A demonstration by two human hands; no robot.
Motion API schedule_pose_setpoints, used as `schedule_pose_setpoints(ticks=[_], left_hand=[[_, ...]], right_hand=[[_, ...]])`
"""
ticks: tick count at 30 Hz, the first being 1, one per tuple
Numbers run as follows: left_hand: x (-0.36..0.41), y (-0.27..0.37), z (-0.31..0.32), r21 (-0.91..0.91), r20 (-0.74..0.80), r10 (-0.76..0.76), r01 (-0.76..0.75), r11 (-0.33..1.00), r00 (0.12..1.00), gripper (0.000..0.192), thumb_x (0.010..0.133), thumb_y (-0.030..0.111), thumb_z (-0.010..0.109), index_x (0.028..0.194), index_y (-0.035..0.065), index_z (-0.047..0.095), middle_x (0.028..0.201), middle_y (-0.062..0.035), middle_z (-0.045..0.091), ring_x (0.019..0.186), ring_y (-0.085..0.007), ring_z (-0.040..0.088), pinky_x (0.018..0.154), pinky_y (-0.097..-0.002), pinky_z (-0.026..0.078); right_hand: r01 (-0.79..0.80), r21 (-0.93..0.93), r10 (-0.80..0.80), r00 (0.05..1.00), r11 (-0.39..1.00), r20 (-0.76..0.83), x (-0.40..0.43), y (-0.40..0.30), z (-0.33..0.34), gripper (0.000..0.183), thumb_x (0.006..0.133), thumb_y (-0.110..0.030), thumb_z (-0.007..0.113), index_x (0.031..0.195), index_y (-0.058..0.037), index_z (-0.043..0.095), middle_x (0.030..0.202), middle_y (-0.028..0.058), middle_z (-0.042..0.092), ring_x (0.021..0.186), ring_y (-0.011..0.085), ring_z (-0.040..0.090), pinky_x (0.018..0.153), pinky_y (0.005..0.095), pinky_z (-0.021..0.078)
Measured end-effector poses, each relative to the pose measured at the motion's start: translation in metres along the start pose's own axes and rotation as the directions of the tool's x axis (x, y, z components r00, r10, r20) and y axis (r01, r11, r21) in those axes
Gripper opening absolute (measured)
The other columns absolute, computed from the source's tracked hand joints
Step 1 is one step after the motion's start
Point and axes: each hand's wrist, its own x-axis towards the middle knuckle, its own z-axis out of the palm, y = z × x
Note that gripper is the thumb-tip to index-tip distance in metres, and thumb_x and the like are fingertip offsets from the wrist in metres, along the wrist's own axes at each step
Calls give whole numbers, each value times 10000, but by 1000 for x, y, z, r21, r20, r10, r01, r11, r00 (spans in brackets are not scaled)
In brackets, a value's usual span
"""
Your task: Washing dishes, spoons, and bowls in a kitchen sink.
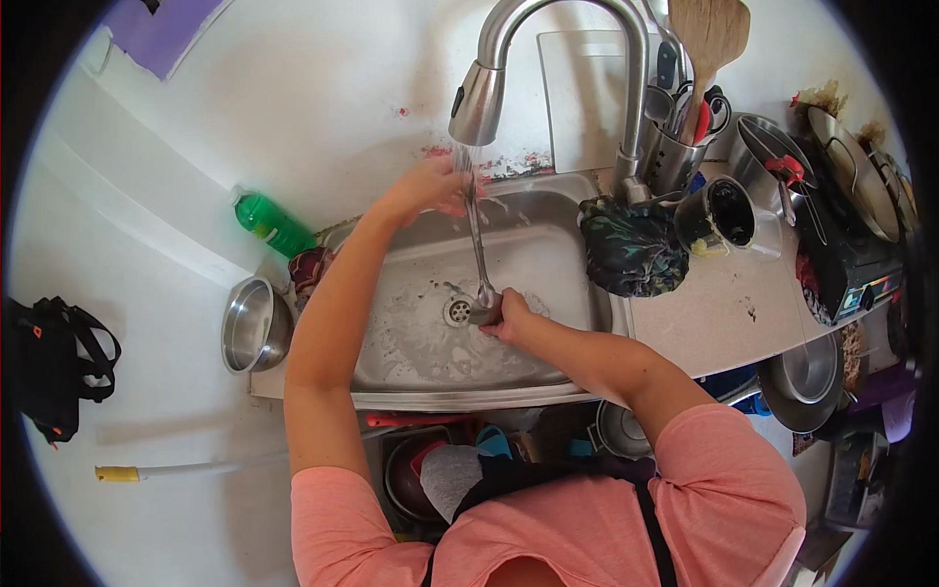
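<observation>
Water runs from the pull-down tap head (475, 106) in a narrow stream (475, 235) down into the stainless steel sink (425, 257). Just beneath the tap head, my left hand (433, 183) touches the falling water, fingers apart, with nothing seen in it. Lower in the basin, my right hand (512, 317) grips a small greyish vessel (486, 313), perhaps a cup, right beside the drain strainer (461, 311). The stream lands on this vessel; my fingers partly cover it, so its full shape is hidden. Suds streak the sink floor.
A green plastic bottle (273, 223) and a steel bowl (253, 326) stand left of the sink. Right of it lie a dark patterned cloth (634, 249), a black-coated mug (715, 216), a utensil holder (671, 158) and a black stove (851, 271). Pots (622, 429) sit below the counter.
</observation>
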Motion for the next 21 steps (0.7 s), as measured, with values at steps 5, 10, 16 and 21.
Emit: schedule_pose_setpoints(ticks=[5, 10, 16, 21], left_hand=[[0, -31, 2, -52, -29, -4, 3, 999, 1000, 288, 948, 289, 473, 1118, 61, 519, 999, -96, 649, 889, -196, 650, 784, -337, 527], [5, -70, 16, -268, -325, 66, -158, 950, 944, 347, 955, 380, 454, 1057, 55, 524, 919, -111, 659, 781, -200, 671, 697, -325, 549], [6, -115, 62, -227, -194, -41, -4, 974, 980, 382, 919, 462, 510, 958, 82, 532, 850, -80, 667, 669, -136, 630, 627, -280, 543], [7, -124, 71, -438, -259, -77, -46, 898, 963, 373, 901, 462, 544, 941, 92, 524, 864, -84, 658, 646, -135, 604, 589, -255, 536]], right_hand=[[25, -74, -29, 998, 997, -53, -8, -6, 6, 349, 884, -333, 375, 1075, -63, 485, 1133, 189, 491, 1051, 368, 489, 953, 564, 384], [143, -113, -154, 984, 983, -93, -9, -21, 10, 340, 885, -432, 401, 1011, -131, 496, 981, 96, 527, 943, 270, 494, 843, 502, 432], [354, -272, -393, 913, 895, -106, -4, -45, 8, 409, 888, -470, 360, 1034, -117, 507, 970, 80, 552, 873, 212, 514, 703, 389, 419], [519, -282, -572, 807, 806, -148, 0, -59, 5, 380, 895, -378, 397, 1008, -38, 523, 948, 113, 574, 877, 235, 533, 762, 374, 423]])
